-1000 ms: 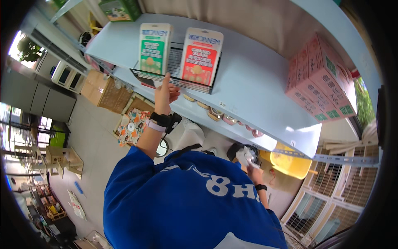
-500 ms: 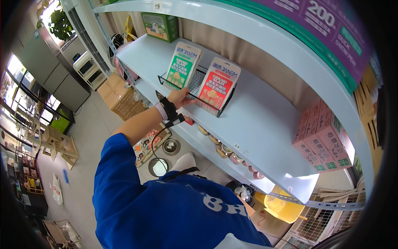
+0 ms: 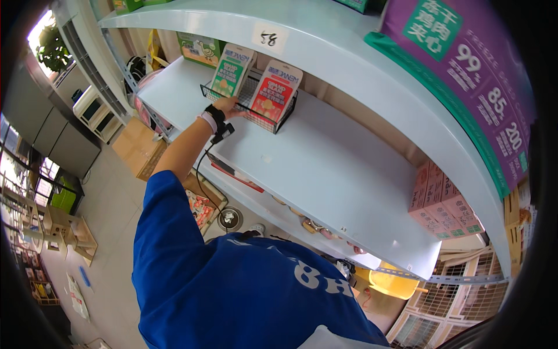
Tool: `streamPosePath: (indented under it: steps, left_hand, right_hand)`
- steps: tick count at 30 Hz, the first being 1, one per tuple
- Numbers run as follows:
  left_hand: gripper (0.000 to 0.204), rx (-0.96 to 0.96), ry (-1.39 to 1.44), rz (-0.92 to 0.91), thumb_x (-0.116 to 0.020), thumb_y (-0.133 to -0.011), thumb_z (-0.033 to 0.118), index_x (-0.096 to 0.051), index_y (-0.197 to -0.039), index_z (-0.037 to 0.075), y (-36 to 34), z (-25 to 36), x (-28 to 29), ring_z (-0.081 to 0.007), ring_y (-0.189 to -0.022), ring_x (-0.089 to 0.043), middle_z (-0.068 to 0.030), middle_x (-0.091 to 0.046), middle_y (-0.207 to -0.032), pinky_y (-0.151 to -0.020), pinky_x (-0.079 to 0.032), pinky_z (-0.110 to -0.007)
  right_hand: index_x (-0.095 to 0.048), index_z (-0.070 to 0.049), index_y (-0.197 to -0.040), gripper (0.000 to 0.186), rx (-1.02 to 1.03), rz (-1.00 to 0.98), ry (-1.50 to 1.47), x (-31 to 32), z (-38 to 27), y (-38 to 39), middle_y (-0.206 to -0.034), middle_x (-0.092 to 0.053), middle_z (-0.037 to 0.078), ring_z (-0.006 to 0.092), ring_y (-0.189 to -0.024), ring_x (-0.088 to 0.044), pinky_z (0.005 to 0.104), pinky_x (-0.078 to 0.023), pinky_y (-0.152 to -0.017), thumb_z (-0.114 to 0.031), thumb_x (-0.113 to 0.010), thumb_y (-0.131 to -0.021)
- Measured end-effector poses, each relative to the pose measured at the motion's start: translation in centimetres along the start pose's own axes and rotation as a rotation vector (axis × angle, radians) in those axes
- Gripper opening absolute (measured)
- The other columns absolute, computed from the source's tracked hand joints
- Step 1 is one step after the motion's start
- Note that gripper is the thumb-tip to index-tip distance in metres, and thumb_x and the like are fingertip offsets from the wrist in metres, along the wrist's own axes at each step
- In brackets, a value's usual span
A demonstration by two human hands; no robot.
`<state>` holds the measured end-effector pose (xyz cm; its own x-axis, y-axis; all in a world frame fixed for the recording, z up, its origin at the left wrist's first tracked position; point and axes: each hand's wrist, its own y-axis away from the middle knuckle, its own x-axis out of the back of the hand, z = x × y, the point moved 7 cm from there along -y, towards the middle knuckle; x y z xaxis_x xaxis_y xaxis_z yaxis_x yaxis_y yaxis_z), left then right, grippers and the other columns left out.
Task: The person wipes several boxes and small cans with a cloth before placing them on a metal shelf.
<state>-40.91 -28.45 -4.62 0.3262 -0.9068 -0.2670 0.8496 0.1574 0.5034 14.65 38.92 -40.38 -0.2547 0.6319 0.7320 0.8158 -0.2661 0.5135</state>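
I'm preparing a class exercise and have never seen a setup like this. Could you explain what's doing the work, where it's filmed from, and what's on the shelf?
There is no machine: a person in a blue shirt works bare-handed. A wide fisheye camera on their head looks down, so straight edges bend. On the pale shelf stands a black wire basket with a green-and-white packet and a red-and-white packet. A green box and pink boxes stand there too. The left hand is at the basket's front; whether its grip closes on the wire is unclear. The right hand is out of view.
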Motion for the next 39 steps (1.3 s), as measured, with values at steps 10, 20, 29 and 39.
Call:
streamPosePath:
  steps: [10, 20, 29, 39]
  left_hand:
    - [0.03, 0.026, 0.001, -0.22, -0.05, -0.091, 0.012, -0.04, -0.112, -0.006, -9.6, 1.0, -3.4, -0.0358, -0.1, -0.056, -0.0162, -0.047, -0.109, -0.08, -0.057, -0.042]
    - [0.03, 0.065, 0.154, -0.311, -0.05, -0.089, 0.009, -0.039, -0.11, -0.01, -16.2, 0.4, -3.5, -0.0362, -0.096, -0.057, -0.0201, -0.041, -0.116, -0.073, -0.06, -0.043]
    - [0.037, 0.086, 0.258, -0.212, -0.049, -0.09, 0.01, -0.034, -0.117, -0.01, -12.2, 1.4, -6.0, -0.0415, -0.099, -0.054, -0.0195, -0.039, -0.118, -0.073, -0.06, -0.045]
    - [0.043, -1.042, -1.64, -0.292, -0.058, -0.088, 0.028, -0.043, -0.11, -0.005, -7.2, 5.2, -8.8, -0.0342, -0.096, -0.059, -0.0204, -0.052, -0.105, -0.073, -0.058, -0.037]
  right_hand:
    - [-0.058, 0.002, -0.08, 0.04, -0.091, 0.017, -0.04, -3.7, -3.8, 0.6, -0.08, -0.06, 0.026, 0.0436, -0.08, -0.058, 0.0484, -0.044, -0.068, -0.034, -0.045, -0.09]
    - [-0.058, 0.002, -0.079, 0.04, -0.077, 0.015, -0.039, -5.2, -5.4, -1.4, -0.08, -0.06, 0.026, 0.0436, -0.079, -0.058, 0.0484, -0.044, -0.067, -0.035, -0.045, -0.09]
    - [-0.057, 0.002, -0.079, 0.041, -0.065, 0.042, -0.067, -8.2, -4.7, -1.7, -0.08, -0.06, 0.027, 0.0436, -0.079, -0.058, 0.0484, -0.044, -0.067, -0.035, -0.045, -0.09]
    - [-0.06, -0.001, -0.09, 0.044, -0.255, 0.101, -0.051, -8.0, -7.7, 1.4, -0.09, -0.061, 0.026, 0.0443, -0.088, -0.056, 0.0506, -0.044, -0.074, -0.039, -0.039, -0.09]
